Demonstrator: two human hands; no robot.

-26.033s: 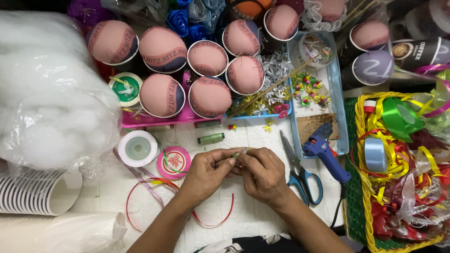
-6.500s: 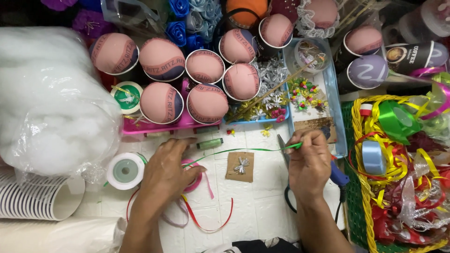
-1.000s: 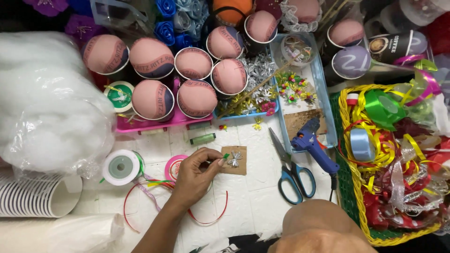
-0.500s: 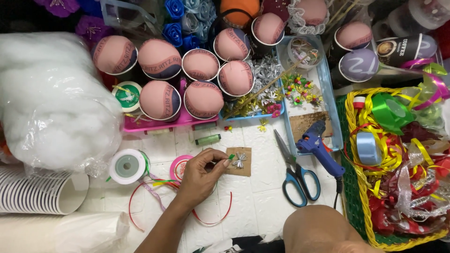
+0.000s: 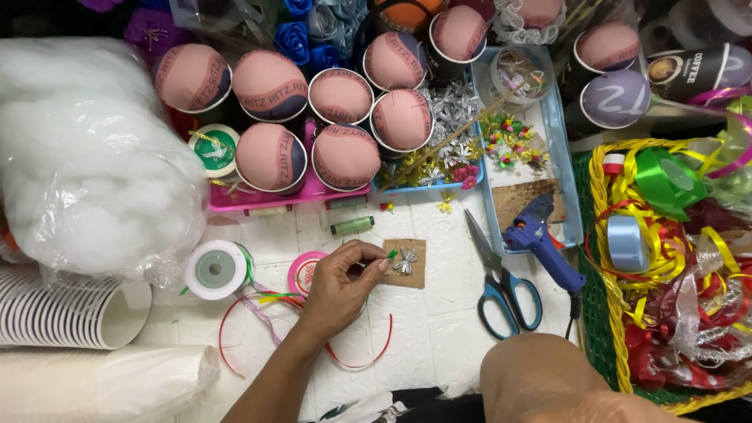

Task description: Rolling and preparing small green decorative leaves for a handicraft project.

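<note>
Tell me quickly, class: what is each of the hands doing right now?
Left hand: fingers pinched shut on a small green piece, beside the silver bow on the brown card.
Right hand: not in view.

The work surface (image 5: 439,345) was white, marked in square tiles, and evenly lit with soft shadows. It was crowded on every side. A big bag of white stuffing (image 5: 86,157) lay at the left, with a stack of paper cups (image 5: 63,313) below it. Covered cups (image 5: 345,157) filled the back on a pink tray (image 5: 274,200). A blue tray (image 5: 568,188) sat beside a yellow basket (image 5: 607,329) of ribbons at the right.
</note>
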